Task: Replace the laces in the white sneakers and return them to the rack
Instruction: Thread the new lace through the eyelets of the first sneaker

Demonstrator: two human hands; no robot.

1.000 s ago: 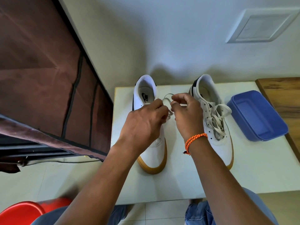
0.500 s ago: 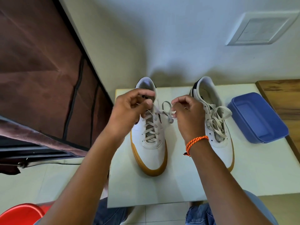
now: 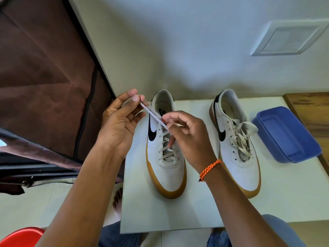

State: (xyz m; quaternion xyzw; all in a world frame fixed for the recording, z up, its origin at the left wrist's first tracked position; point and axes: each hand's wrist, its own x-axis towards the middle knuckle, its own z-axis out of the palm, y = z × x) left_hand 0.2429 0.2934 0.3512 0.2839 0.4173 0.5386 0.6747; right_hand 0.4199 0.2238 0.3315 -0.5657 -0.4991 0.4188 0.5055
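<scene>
The left hand is raised above the table's left edge, thumb and forefinger pinching one end of a pale lace. The right hand pinches the same lace further along, its fingers curled over the throat of the left sneaker, so the stretch between the two hands runs taut and slants down to the right. An orange braided band circles the right wrist.

Below the right hand the lace runs into the left sneaker, crossing between the lower eyelets. This white shoe, with a black swoosh and a tan sole, stands on the white table, toe toward the person. The right sneaker stands beside it, apart, its laces loosely threaded and heaped in slack loops over the tongue.

Further right, near the table's edge, lies a blue plastic tub; nothing shows inside it. A wooden surface adjoins the table beyond it.

To the left hangs the brown fabric cover of a rack, and a red stool shows at the bottom left corner.
</scene>
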